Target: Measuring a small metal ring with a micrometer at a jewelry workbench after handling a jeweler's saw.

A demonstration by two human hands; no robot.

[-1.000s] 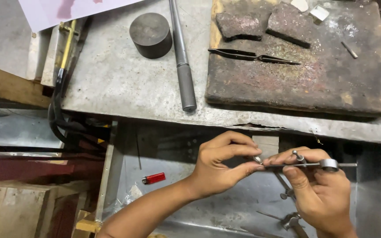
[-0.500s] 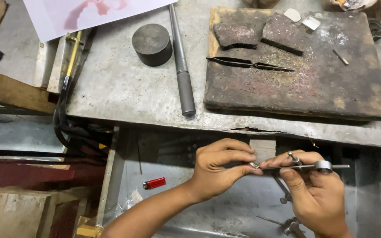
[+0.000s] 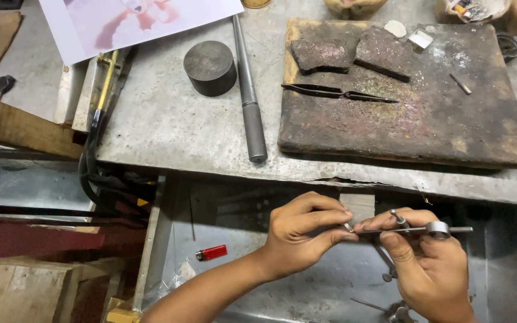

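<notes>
The left hand (image 3: 297,236) pinches a small silvery piece (image 3: 349,227) between thumb and fingertips, held against the tip of a thin metal rod tool (image 3: 417,229) that the right hand (image 3: 429,263) grips closed around its shaft, both suspended over the open metal drawer (image 3: 169,239) below the bench's front edge. A red lighter (image 3: 211,252) lies near the drawer's left side. On the bench (image 3: 163,119) rest a dark metal cylinder (image 3: 209,67), a steel mandrel (image 3: 248,90), and tweezers (image 3: 337,93) on a charred soldering board (image 3: 438,125) toward the right.
</notes>
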